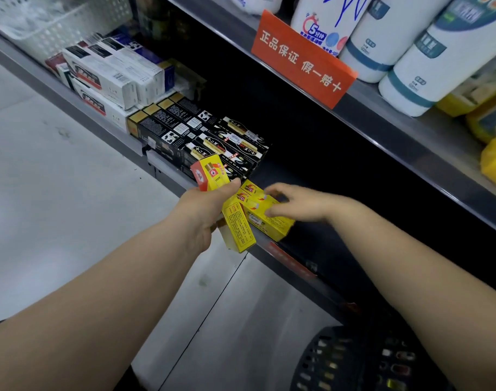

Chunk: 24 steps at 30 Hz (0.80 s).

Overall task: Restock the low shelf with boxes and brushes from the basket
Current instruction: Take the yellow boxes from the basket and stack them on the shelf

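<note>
My left hand grips yellow and red boxes: one sticks up above the fist and another hangs below it. My right hand holds a yellow box lying at the front edge of the low shelf, thumb on its near side and fingers over its far side. Black boxes are stacked on the shelf just left of it. The dark basket stands on the floor at the bottom right, with packaged items faintly visible through its mesh.
White boxes are stacked further left on the low shelf, with a white mesh bin behind them. The shelf above carries an orange sign, white bottles and yellow packs. Grey floor tiles lie to the left.
</note>
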Available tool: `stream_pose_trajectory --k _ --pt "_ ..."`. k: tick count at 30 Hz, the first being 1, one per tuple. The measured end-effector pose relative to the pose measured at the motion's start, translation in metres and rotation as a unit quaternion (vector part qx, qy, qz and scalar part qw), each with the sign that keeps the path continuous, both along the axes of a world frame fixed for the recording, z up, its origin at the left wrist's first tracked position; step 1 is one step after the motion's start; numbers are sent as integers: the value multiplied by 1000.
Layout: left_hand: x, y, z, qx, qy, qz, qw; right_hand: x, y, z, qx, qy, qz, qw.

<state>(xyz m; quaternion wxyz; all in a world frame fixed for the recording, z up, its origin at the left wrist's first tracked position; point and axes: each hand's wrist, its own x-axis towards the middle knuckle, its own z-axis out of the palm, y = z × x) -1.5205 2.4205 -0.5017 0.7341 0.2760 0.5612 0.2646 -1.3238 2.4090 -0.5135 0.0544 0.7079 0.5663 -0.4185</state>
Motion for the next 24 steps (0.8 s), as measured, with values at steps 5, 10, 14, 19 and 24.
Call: stream_pose_trajectory --k 5,10,14,19,24 --pt "4 -1 3 -9 -15 -14 1000 -48 -17 33 40 179 17 983" --pt "4 -2 0 37 41 -67 996 -21 -10 26 105 120 -77 984" --pt "3 0 -1 64 89 -92 990 27 -2 4 149 -73 -138 976" --pt "4 0 1 33 73 -103 991 46 5 -39 102 -230 -87 964" --pt "4 0 2 36 51 -101 993 34 13 -69 36 -164 -69 983"
